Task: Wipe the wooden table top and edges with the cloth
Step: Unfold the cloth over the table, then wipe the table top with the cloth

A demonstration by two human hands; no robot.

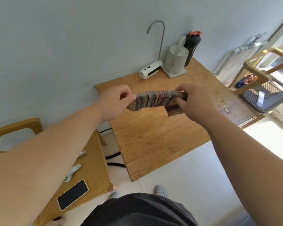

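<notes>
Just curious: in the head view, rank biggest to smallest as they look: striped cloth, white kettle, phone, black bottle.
1. striped cloth
2. white kettle and phone look alike; the phone lies nearer the camera, so no ranking.
3. black bottle, partly hidden behind the kettle.

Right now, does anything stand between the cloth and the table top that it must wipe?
Nothing visible lies under the striped cloth, held by the left hand and right hand above the wooden table. Only the far end is occupied: a white water dispenser, a white electric kettle and a black shaker bottle.
</notes>
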